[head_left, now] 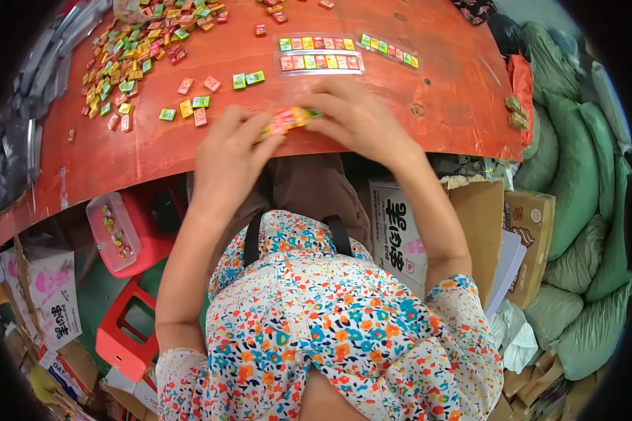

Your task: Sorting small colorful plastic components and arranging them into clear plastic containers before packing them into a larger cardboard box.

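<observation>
A short row of small coloured boxes (288,121), red, yellow and green and somewhat blurred, is held level above the table's near edge. My left hand (233,144) is closed on its left end, thumb and fingers pinching it. At the other end, my right hand (358,118) pinches the row with its fingers closed too. Just beyond my hands lie clear plastic trays filled with such boxes: a far tray (317,43), a nearer tray (321,63) and a slanted tray (390,50). Several loose boxes (200,102) lie to the left of my left hand.
A big heap of small boxes (144,52) covers the far left of the red table (372,130). Clear plastic trays (14,158) are piled along its left edge. Below stand red stools (128,337), a plastic tub (116,235) and cardboard boxes (477,217). Green sacks (576,168) fill the right.
</observation>
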The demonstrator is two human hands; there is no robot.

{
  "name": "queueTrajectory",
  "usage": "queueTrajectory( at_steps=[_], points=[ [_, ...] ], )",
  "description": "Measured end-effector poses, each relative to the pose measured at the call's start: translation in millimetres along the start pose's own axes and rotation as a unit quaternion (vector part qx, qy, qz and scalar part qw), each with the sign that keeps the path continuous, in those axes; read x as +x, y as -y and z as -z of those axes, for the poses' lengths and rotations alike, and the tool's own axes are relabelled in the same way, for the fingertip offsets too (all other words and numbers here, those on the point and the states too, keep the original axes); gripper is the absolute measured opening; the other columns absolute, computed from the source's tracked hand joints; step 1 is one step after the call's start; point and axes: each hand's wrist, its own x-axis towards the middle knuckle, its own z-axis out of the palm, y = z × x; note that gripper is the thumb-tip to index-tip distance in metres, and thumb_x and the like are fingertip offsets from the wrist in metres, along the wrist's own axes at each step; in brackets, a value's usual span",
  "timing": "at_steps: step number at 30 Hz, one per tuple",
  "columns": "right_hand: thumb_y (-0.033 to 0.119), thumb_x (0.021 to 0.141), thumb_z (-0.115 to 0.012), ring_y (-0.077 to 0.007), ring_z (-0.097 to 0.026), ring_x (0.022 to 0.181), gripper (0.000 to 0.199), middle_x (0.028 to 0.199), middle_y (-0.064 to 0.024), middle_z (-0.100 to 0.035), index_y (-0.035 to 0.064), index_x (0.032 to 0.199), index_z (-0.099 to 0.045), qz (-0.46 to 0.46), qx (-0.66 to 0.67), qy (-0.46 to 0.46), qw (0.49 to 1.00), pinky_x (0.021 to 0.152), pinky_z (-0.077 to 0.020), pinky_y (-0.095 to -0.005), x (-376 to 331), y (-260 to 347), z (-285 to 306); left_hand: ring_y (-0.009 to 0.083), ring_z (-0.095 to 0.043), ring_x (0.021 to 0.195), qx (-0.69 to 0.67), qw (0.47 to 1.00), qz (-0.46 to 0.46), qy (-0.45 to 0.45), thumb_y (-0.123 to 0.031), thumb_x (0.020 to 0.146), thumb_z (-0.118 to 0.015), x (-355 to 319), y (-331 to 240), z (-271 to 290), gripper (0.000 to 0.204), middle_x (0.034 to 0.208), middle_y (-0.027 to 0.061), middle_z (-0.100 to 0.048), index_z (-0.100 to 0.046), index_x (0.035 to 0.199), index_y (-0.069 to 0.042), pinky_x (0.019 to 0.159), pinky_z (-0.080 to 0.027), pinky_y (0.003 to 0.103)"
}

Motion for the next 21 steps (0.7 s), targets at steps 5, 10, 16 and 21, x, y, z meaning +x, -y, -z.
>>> queueTrajectory(
  at_steps=[5,10,16,21],
  points=[
    [0.018,0.085,-0.068,-0.0286,-0.059,0.100,0.032,0.108,-0.0094,-0.060,0.0100,0.116,-0.065,-0.092,0.000,0.027,0.995,0.084,-0.0489,-0.0378,-42.7,-30.7,28.6,0.0281,-0.062,0.086,0.022,0.999,-0.026,0.041,-0.020,0.079,-0.072,23.9,-29.3,-44.6,0.025,0.088,0.0104,-0.057,-0.067,0.098,-0.005,0.069,-0.052,0.041],
    [0.017,0.083,-0.070,-0.0275,-0.059,0.099,0.034,0.112,-0.0089,-0.060,0.0091,0.116,-0.065,-0.098,0.002,0.021,0.995,0.084,-0.0494,-0.0363,-59.9,-51.3,27.2,0.0290,-0.061,0.091,0.043,0.995,-0.049,0.071,-0.017,0.078,-0.073,27.4,-35.6,-64.4,0.029,0.093,0.0105,-0.057,-0.065,0.104,-0.005,0.073,-0.053,0.041],
    [0.016,0.082,-0.071,-0.0263,-0.058,0.102,0.037,0.116,-0.0087,-0.060,0.0084,0.117,-0.065,-0.134,0.063,-0.015,0.989,0.087,-0.0485,-0.0363,-64.6,-50.1,22.5,0.0301,-0.060,0.103,0.059,0.995,-0.073,0.024,-0.021,0.076,-0.075,9.5,-22.0,-54.4,0.047,0.115,0.0129,-0.059,-0.061,0.118,-0.004,0.081,-0.052,0.041],
    [0.019,0.084,-0.069,-0.0284,-0.056,0.112,0.045,0.124,-0.0104,-0.059,0.0088,0.127,-0.060,-0.076,-0.047,-0.070,0.994,0.094,-0.0465,-0.0398,-78.1,-48.1,14.4,0.0314,-0.046,0.127,0.120,0.977,-0.160,0.073,-0.043,0.071,-0.075,3.9,-28.1,-54.2,0.078,0.139,0.0155,-0.047,-0.050,0.132,0.000,0.105,-0.038,0.043]
  ],
)
